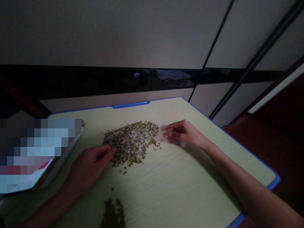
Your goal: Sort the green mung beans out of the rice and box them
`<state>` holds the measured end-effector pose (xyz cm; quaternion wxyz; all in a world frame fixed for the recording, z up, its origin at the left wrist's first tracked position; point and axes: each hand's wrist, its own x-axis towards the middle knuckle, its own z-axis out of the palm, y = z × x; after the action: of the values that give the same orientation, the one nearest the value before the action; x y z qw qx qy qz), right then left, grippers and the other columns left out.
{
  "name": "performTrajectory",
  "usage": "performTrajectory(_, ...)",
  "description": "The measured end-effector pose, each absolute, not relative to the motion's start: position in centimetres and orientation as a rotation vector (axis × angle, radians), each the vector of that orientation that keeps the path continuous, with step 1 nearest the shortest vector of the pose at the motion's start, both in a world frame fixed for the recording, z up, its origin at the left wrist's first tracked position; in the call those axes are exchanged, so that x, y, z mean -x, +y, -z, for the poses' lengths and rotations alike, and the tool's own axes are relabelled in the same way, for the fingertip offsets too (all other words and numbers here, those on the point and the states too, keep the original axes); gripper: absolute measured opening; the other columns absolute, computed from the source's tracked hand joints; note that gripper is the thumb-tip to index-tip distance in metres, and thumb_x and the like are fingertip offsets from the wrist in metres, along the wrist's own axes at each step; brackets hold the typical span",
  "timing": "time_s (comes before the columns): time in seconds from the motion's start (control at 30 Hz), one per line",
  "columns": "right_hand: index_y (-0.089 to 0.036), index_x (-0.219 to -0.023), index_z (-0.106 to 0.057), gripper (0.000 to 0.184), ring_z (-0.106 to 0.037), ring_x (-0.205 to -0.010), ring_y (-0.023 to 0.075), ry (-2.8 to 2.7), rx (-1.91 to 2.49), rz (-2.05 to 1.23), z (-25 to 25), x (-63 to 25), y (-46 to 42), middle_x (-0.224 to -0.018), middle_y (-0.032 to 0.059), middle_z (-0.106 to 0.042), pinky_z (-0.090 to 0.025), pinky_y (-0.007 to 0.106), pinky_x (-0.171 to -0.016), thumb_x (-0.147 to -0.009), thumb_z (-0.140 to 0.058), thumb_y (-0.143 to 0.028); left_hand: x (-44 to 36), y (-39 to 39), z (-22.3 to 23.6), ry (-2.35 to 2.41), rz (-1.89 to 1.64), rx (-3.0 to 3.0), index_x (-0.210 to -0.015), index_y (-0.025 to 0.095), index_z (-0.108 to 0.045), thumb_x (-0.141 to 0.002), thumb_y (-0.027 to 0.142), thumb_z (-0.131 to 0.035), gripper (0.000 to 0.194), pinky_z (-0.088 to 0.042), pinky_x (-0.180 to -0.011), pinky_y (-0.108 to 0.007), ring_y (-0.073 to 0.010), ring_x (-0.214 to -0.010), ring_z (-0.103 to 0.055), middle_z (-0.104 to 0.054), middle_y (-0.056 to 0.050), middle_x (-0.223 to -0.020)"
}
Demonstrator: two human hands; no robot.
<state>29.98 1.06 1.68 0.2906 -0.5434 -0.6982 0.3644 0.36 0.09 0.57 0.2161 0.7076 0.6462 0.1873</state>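
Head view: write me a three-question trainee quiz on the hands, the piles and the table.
1. True or false: the right hand holds a see-through bag beside the mixed pile of green and pale grains.
2. Which colour edges the table? A) red B) blue C) yellow
3. Fill in the blank: the fingertips of the ____ hand are at the mixed pile's edge, on the side away from the bag, while the smaller green heap lies nearer the camera.

Key: 1. True; 2. B; 3. left
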Motion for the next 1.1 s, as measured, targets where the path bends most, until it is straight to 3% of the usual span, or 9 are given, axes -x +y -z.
performTrajectory(0.33,-0.007,-0.093,-0.066,0.029,-0.051,-0.050,0.0110,-1.896,1.500,-0.866,-1.5,-29.6,0.9,-0.061,0.0044,-0.061,-0.037,0.022,-0.045,-0.074,-0.051,-0.023,-0.6,0.1,-0.8,1.790,-0.523,-1.950,-0.049,0.021,-0.042,-0.070,0.055,-0.035,0.040,-0.025,-0.048,-0.024,-0.0133,-0.046,-0.041,-0.035,0.007,-0.043)
performTrajectory(1.1,-0.009,-0.093,-0.067,0.028,-0.047,-0.049,0.0097,-1.947,1.478,-0.766,-1.8,-28.8,0.9,-0.060,0.0035,-0.060,-0.034,0.023,-0.046,-0.074,-0.050,-0.020,-0.2,0.0,-0.7,1.794,-0.500,-1.973,-0.050,0.022,-0.041,-0.070,0.056,-0.033,0.041,-0.026,-0.049,-0.024,-0.0140,-0.047,-0.043,-0.036,0.007,-0.043)
